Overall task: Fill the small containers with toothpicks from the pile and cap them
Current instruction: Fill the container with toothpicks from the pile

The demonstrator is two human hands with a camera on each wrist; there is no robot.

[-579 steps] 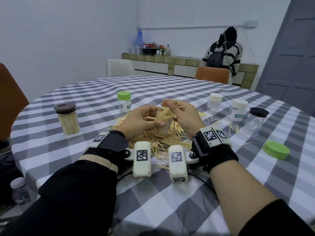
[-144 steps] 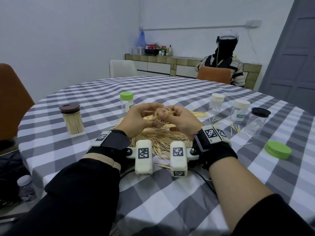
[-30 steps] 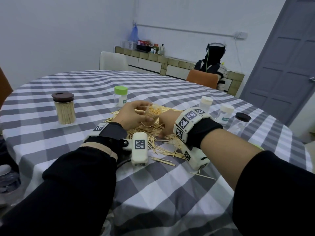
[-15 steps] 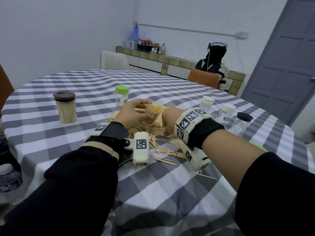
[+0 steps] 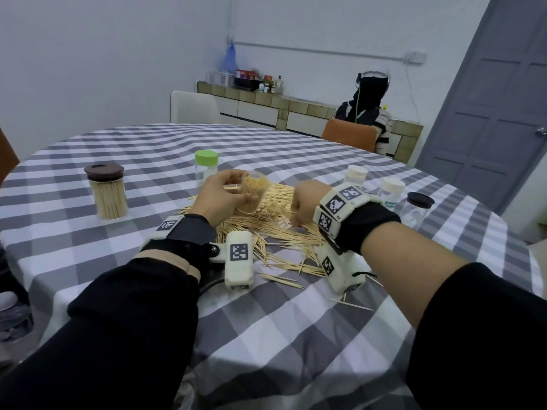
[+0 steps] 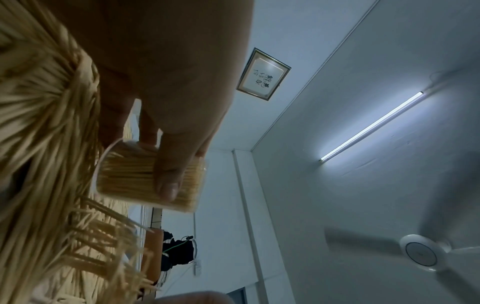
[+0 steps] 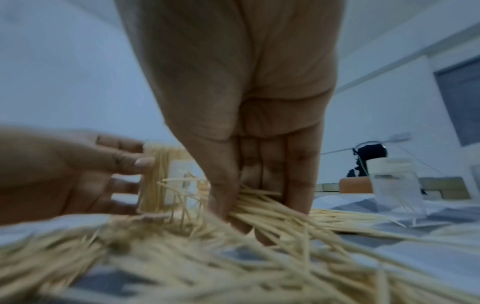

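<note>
Left hand grips toothpick-filled container over pile; right hand pinches toothpicks from pile

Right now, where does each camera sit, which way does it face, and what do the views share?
Head: above, facing forward and down at the table; shows both forearms.
Left wrist: low, facing upward; shows the left hand gripping the container.
Right wrist: low, facing along the right hand pinching toothpicks.
All share the container.
</note>
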